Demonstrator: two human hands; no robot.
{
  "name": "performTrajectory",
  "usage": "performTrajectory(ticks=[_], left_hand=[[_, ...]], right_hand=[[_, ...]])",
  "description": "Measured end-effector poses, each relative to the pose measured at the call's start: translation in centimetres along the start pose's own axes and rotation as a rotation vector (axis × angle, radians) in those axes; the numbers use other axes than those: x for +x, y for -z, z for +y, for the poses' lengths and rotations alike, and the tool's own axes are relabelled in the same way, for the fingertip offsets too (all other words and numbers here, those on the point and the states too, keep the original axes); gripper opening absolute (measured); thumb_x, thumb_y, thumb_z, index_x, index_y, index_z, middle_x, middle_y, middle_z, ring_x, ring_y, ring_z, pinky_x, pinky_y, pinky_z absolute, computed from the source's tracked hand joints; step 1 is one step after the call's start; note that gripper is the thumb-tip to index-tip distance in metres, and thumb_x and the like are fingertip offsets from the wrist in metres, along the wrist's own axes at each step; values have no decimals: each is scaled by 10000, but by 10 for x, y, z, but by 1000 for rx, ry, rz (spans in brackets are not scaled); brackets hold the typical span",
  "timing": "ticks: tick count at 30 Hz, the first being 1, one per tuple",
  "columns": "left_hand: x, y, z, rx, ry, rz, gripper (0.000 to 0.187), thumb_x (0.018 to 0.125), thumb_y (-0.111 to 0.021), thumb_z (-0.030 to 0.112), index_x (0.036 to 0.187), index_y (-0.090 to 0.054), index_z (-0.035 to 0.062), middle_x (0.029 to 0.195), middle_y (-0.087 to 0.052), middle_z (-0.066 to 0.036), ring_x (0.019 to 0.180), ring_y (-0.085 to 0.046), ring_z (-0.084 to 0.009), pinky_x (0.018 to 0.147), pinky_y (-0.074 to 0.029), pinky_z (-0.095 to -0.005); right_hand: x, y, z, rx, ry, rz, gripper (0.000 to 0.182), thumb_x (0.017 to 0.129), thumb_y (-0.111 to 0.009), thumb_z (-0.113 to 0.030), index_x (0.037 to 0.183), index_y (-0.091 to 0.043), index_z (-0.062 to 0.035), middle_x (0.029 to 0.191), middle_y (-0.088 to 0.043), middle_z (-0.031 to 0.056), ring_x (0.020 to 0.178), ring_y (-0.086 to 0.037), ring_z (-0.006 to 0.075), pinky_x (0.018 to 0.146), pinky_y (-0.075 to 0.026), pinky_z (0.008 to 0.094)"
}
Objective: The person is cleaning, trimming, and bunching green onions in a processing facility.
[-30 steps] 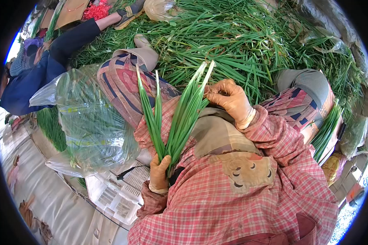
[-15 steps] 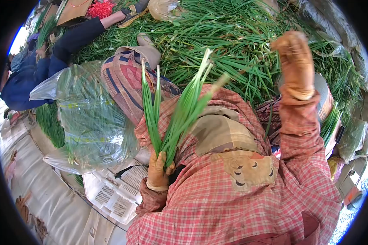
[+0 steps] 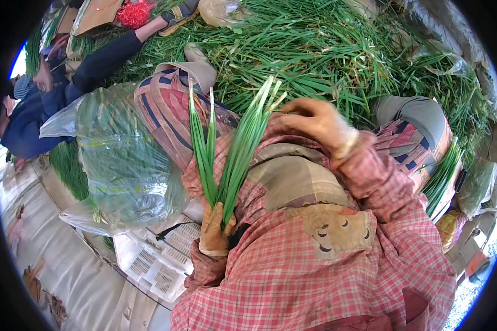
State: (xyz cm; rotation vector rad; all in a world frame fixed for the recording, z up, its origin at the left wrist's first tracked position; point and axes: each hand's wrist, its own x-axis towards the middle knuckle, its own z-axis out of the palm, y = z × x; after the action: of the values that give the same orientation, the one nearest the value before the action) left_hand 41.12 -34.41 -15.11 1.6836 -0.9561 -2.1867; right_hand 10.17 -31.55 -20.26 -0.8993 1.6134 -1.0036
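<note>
My left hand point(image 3: 215, 227), in a tan glove, is closed round the lower end of a bunch of long green stalks point(image 3: 238, 160). The stalks fan upward in two groups, pale ends at the top. My right hand point(image 3: 316, 122), gloved too, is just right of those pale ends with its fingers bent and slightly blurred; whether it pinches anything is too unclear to tell. Beyond my knees lies a wide heap of green stalks point(image 3: 315, 55).
A clear plastic bag of greens point(image 3: 124, 160) stands at my left. Below it is a white plastic crate point(image 3: 154, 262). Another person point(image 3: 44, 105) sits at the upper left near red string point(image 3: 134, 14). More stalks point(image 3: 444, 179) lie by my right knee.
My right hand has come down and left from above my right knee to the tops of the stalks. The other person's hand has moved up slightly. My left hand keeps its hold.
</note>
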Motion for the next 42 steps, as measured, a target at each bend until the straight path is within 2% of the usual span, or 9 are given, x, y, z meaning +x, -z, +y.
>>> performTrajectory(ticks=[3, 8, 11, 27, 33, 37, 38, 39, 42], left_hand=[[0, 0, 2, -9, 3, -5, 229, 916, -415, 292, 949, -477, 74, 615, -452, 15, 493, -371, -53, 430, -257, -161], [2, 9, -6, -116, -26, -32, 231, 903, -457, 238, 1020, -478, 40, 615, -532, -35, 407, -403, -79, 373, -289, -179], [5, 13, -4, -39, 34, -70, 216, 898, -472, 223, 992, -491, 29, 638, -562, -63, 417, -459, -96, 369, -333, -186], [10, -2, -2, 109, -65, -28, 159, 852, -556, 140, 919, -581, -2, 702, -582, -13, 539, -489, -58, 476, -375, -174], [11, -1, 0, 120, -65, -55, 167, 846, -564, 148, 923, -583, 1, 715, -589, -3, 546, -500, -61, 482, -387, -179], [12, 13, -4, 101, -16, -81, 198, 839, -575, 183, 934, -574, 9, 715, -593, -12, 527, -505, -71, 465, -392, -180], [12, 16, -6, 91, -8, -81, 208, 837, -578, 191, 938, -571, 10, 713, -594, -14, 523, -506, -74, 460, -393, -179], [11, 17, -7, 72, 0, -89, 215, 834, -582, 196, 942, -569, 11, 718, -595, -18, 522, -505, -75, 459, -392, -178], [14, 18, -6, 19, 29, -128, 234, 825, -592, 204, 953, -565, 11, 731, -597, -28, 515, -502, -78, 454, -391, -175]], right_hand=[[21, -37, 5, 618, -275, -33, 241, 786, -632, -205, 856, -617, 25, 746, -612, 60, 662, -553, 104, 618, -453, 237], [16, -30, -10, 533, -306, -43, 224, 770, -647, -188, 852, -623, 19, 715, -605, 48, 630, -539, 99, 595, -444, 238], [14, -19, 3, 62, -144, -33, 215, 766, -648, -182, 842, -627, 18, 701, -600, 42, 629, -531, 92, 584, -443, 242], [-16, 22, -8, 376, -375, -187, 200, 699, -668, -127, 812, -634, 35, 737, -613, 51, 659, -550, 105, 613, -427, 224], [-11, 64, 32, 46, -3, -92, 162, 725, -596, -158, 782, -638, -12, 706, -588, 56, 646, -534, 130, 589, -429, 255], [-8, 151, 48, -274, 119, 595, 187, 775, -563, -214, 709, -595, -41, 689, -521, 21, 584, -450, 111, 535, -385, 239], [-7, 177, 48, -276, -65, 810, 192, 760, -586, -249, 780, -644, -67, 742, -578, 72, 667, -544, 200, 626, -430, 315], [-10, 198, 42, -778, -283, 879, 244, 753, -609, -311, 771, -644, -69, 843, -612, 96, 735, -573, 263, 659, -439, 350], [-5, 152, 12, -1146, -173, 611, 337, 710, -661, -369, 848, -632, -62, 932, -615, 111, 854, -571, 292, 725, -448, 371]])
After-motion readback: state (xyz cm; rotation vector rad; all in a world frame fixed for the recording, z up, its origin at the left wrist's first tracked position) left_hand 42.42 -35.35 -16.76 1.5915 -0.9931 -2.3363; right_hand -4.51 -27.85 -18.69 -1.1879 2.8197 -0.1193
